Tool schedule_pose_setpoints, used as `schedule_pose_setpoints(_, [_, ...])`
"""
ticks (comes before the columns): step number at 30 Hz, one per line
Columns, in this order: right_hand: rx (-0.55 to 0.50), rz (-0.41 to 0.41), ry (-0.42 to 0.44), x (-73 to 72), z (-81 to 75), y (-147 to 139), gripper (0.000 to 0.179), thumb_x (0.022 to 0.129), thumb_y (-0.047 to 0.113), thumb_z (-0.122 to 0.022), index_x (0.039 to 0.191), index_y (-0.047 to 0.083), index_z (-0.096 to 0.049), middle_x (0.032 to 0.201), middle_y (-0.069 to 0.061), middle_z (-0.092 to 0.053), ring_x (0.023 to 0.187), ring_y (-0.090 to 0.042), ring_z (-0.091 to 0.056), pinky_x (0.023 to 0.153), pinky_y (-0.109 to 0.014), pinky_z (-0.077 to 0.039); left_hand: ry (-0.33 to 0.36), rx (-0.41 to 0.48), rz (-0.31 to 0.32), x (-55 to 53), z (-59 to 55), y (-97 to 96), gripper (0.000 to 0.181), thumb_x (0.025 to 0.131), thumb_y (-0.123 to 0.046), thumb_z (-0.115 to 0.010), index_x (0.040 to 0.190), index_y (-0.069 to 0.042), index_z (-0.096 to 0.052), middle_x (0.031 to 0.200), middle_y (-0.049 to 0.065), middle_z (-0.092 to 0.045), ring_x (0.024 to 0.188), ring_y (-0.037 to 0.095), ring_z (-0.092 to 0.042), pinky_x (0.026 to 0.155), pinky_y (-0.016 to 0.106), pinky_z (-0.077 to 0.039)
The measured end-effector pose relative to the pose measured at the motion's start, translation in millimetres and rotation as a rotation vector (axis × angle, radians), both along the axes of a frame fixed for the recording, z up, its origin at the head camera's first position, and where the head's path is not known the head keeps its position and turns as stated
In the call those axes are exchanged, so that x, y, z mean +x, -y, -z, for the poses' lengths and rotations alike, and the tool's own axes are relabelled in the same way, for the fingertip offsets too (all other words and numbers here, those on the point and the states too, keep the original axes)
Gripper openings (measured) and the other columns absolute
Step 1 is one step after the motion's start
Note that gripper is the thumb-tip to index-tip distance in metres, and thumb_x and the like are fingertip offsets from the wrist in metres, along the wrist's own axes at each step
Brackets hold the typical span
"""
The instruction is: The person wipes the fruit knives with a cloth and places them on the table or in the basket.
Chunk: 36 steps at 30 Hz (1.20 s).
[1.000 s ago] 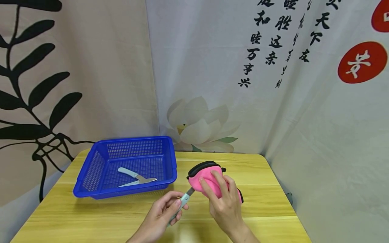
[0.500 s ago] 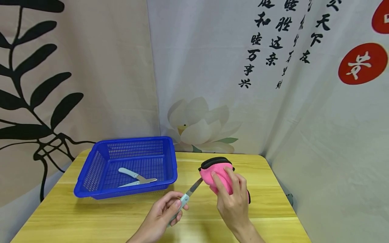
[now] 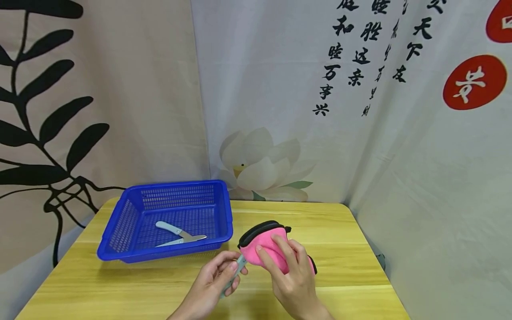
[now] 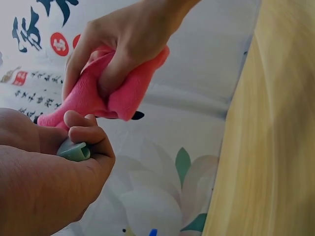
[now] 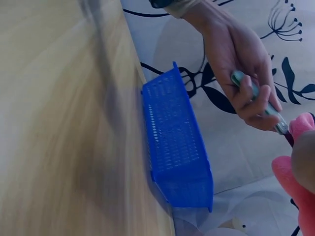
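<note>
My left hand (image 3: 214, 282) grips a knife by its pale green handle (image 3: 235, 273), which points up and to the right. A pink cloth item with black trim (image 3: 256, 254) covers the blade in the head view. My right hand (image 3: 294, 275) squeezes this pink cloth around the blade, its fingers pressed into the fabric. In the right wrist view a short dark piece of blade (image 5: 288, 137) shows between the handle and the cloth. The handle's butt end (image 4: 74, 151) pokes out of the left fist in the left wrist view.
A blue plastic basket (image 3: 164, 255) stands at the back left of the wooden table (image 3: 152, 295). Pale-handled knives (image 3: 176, 230) lie crossed inside it. Behind the table hangs a printed curtain (image 3: 264, 89).
The right hand slid the cloth up toward the blade's tip, baring the blade, then brought it back down to the handle. The left hand stayed in place with the knife.
</note>
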State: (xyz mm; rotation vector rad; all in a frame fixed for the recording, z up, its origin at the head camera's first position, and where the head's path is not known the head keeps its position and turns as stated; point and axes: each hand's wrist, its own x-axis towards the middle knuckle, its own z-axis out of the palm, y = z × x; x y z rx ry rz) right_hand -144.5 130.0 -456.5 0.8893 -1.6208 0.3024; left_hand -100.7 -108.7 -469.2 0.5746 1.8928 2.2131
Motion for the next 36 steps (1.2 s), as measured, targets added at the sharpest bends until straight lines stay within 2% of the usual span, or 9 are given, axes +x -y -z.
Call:
schedule_pose_setpoints(3, [0.025,0.003,0.002,1.4,5.0,3,0.032,0.11,0.004,-0.055,0.117,0.015,-0.085,0.124,-0.026,-0.077,0.098,-0.042,-0.064,0.076,-0.041,-0.059,-0.039,0.034,0.018,-0.2,2.7,-0.7,0.038,0.122,-0.011,-0.045,0.147,0.017,-0.049,0.118,0.0,-0.073,0.083,0.0,-0.061,0.067,0.015,-0.05])
schedule_pose_setpoints(10, [0.055,0.031,0.01,3.5,11.3,7,0.051,0.098,-0.007,-0.046,0.118,0.018,-0.085,0.125,-0.024,-0.076,0.097,-0.042,-0.063,0.072,-0.042,-0.059,-0.073,0.057,0.031,0.3,4.1,-2.9,0.034,0.122,-0.008,-0.044,0.144,0.018,-0.05,0.116,0.0,-0.073,0.081,-0.001,-0.06,0.064,0.016,-0.048])
schedule_pose_setpoints(16, [0.044,0.051,0.015,3.2,12.1,7,0.048,0.1,-0.006,-0.048,0.118,0.018,-0.085,0.126,-0.024,-0.076,0.097,-0.042,-0.063,0.073,-0.042,-0.059,-0.068,0.042,0.024,1.0,2.8,-2.6,0.035,0.122,-0.01,-0.045,0.144,0.016,-0.051,0.116,0.003,-0.073,0.081,0.0,-0.06,0.064,0.016,-0.049])
schedule_pose_setpoints(24, [0.009,0.078,0.028,-1.0,10.3,3,0.046,0.1,-0.004,-0.05,0.12,0.017,-0.086,0.126,-0.024,-0.077,0.097,-0.043,-0.064,0.072,-0.042,-0.059,0.021,-0.024,0.018,2.4,0.3,1.6,0.038,0.123,-0.018,-0.047,0.147,0.011,-0.054,0.117,0.003,-0.073,0.081,-0.001,-0.06,0.069,0.013,-0.05])
schedule_pose_setpoints(31, [-0.002,0.122,0.05,-6.6,11.9,-4,0.047,0.101,-0.003,-0.049,0.122,0.018,-0.086,0.129,-0.024,-0.076,0.098,-0.044,-0.064,0.074,-0.043,-0.06,0.008,-0.047,0.014,2.1,1.2,3.1,0.037,0.123,-0.018,-0.048,0.146,0.01,-0.056,0.115,0.0,-0.074,0.081,-0.001,-0.06,0.068,0.013,-0.05])
schedule_pose_setpoints(36, [-0.009,0.135,0.057,-11.1,12.8,-8,0.047,0.1,-0.003,-0.05,0.122,0.018,-0.086,0.129,-0.024,-0.076,0.099,-0.045,-0.064,0.077,-0.045,-0.061,0.044,-0.058,0.018,2.7,0.7,4.4,0.039,0.123,-0.02,-0.049,0.147,0.009,-0.055,0.115,-0.001,-0.074,0.081,0.0,-0.06,0.068,0.013,-0.05])
